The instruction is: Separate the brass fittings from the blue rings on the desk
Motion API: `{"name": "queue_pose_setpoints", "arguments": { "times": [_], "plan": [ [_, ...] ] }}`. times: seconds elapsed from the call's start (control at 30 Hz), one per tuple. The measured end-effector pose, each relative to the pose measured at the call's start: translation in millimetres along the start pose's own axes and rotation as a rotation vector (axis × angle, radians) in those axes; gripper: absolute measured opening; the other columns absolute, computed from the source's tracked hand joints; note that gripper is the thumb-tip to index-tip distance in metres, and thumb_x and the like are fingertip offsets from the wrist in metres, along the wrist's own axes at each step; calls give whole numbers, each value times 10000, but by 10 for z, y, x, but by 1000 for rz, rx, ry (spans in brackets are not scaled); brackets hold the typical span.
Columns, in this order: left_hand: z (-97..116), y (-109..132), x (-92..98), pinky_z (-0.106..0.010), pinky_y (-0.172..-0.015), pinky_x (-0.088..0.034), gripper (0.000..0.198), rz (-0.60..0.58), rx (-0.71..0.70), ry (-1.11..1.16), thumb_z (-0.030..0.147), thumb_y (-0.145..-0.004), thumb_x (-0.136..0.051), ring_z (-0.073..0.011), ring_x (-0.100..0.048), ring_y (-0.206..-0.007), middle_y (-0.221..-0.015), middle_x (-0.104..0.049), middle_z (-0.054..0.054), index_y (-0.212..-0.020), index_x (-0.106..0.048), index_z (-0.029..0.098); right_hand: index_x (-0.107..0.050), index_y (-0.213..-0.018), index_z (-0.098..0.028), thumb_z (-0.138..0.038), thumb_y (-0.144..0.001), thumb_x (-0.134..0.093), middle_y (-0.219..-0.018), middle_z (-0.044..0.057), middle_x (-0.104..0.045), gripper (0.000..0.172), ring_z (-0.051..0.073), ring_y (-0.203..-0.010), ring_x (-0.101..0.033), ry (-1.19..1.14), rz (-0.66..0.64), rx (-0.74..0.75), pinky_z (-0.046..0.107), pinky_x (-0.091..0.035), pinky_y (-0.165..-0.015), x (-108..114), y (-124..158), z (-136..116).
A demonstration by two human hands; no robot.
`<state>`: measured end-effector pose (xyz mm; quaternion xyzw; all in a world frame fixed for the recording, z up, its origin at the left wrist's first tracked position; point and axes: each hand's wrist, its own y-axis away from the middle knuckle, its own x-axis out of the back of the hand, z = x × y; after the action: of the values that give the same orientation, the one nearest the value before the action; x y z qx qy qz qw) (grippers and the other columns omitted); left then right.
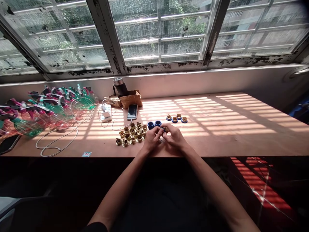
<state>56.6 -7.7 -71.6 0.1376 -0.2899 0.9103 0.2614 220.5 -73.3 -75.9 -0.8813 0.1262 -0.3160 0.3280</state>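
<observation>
My left hand (153, 138) and my right hand (174, 138) meet near the table's front edge, fingertips pinched together. Between them is a small brass-coloured fitting (165, 129) with a bit of dark blue, mostly covered by the fingers. Below the fingertips lies a small pile of silvery rings (161, 140), partly hidden. Just beyond my left hand stand two stacks of blue rings (154, 124). To its left, several loose brass-coloured round fittings (132, 133) sit in a cluster. Farther back on the right are several fittings with blue rings (177, 118) around their bases.
Many pink and green spray bottles (50, 103) crowd the table's left side. A phone (132, 111), a power strip (106, 113) and a cardboard box (131, 99) with a dark flask (120, 86) stand at the back. A white cable (59, 149) loops near a small label (86, 154).
</observation>
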Motion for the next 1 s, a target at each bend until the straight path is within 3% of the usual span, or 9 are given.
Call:
{"name": "queue_pose_setpoints", "arguments": {
  "times": [0.37, 0.67, 1.0],
  "plan": [
    [-34, 9, -17, -255, -665, -454, 278, -6, -36, -39, 413, -1009, -598, -139, -629, -679, -834, -748, -32, -904, -703, 178, -603, -1221, -225, -190, -920, -579, -1089, 77, -710, 303, 210, -853, -669, -10, -24, -38, 354, -556, -794, 0, 9, 12],
    [-27, 20, -34, -247, -633, -439, 276, -6, -36, -69, 414, -998, -605, -132, -605, -654, -794, -717, -27, -891, -687, 173, -601, -1219, -224, -153, -920, -542, -1154, 89, -705, 313, 239, -999, -685, -11, -29, -9, 377, -565, -879, -10, 11, 3],
    [21, 9, -6, -243, -611, -412, 247, 61, -9, -94, 358, -993, -552, -133, -570, -624, -712, -652, -5, -837, -628, 183, -586, -1216, -224, -206, -884, -667, -1090, 67, -688, 343, 205, -871, -694, -60, -6, -44, 352, -581, -812, -18, -3, 2]
  ]
}}
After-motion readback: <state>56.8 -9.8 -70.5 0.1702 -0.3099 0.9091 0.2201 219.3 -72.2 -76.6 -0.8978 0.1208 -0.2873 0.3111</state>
